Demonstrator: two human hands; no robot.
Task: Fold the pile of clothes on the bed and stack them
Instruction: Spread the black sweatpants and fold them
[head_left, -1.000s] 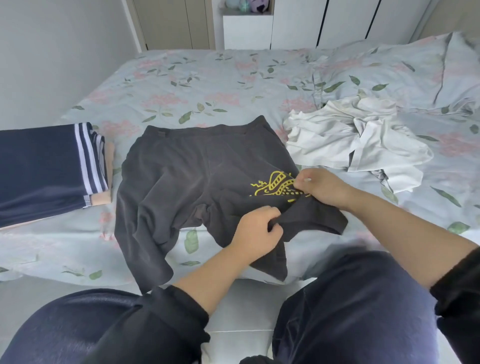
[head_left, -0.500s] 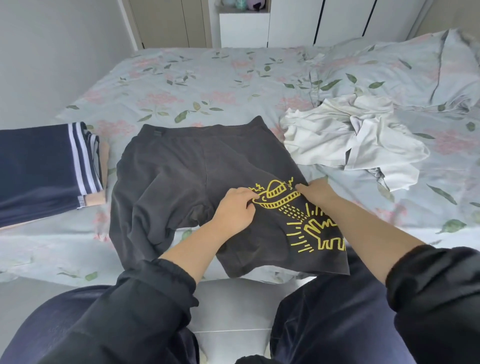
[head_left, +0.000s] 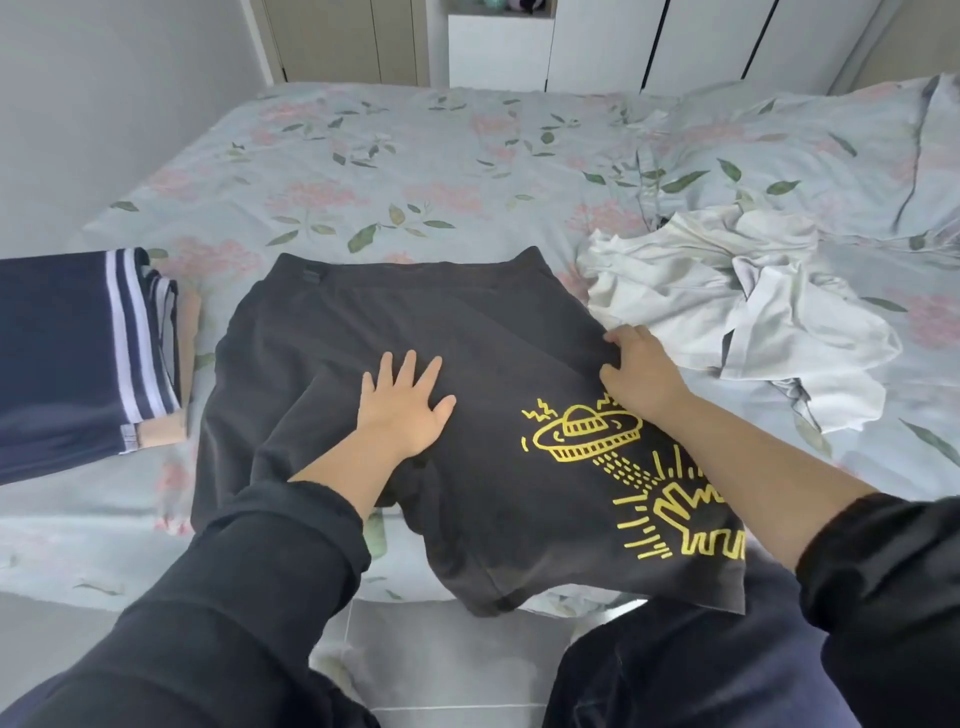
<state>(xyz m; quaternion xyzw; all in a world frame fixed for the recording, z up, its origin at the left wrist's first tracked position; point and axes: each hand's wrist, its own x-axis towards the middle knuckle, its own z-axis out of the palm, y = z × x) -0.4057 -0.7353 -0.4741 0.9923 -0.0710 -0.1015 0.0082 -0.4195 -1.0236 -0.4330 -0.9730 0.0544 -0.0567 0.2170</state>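
Dark grey shorts (head_left: 415, 322) with a yellow UFO print lie spread near the bed's front edge, their legs hanging over it. My left hand (head_left: 402, 405) presses flat on the middle of the shorts, fingers spread. At the shorts' right side seam my right hand (head_left: 639, 369) grips the fabric with curled fingers. A crumpled white garment (head_left: 727, 291) lies just right of the shorts. At the left sits a folded stack (head_left: 67, 353) topped by a navy garment with white stripes.
The bed (head_left: 415, 171) has a pale floral cover, and a rumpled matching duvet (head_left: 831, 156) is heaped at the back right. Wardrobe doors stand behind the bed. My knees in dark trousers are below the bed edge, over a tiled floor.
The folded-up right leg of the shorts has been laid out, showing the whole yellow print. My left hand let go and now presses flat; my right hand moved up to the side seam.
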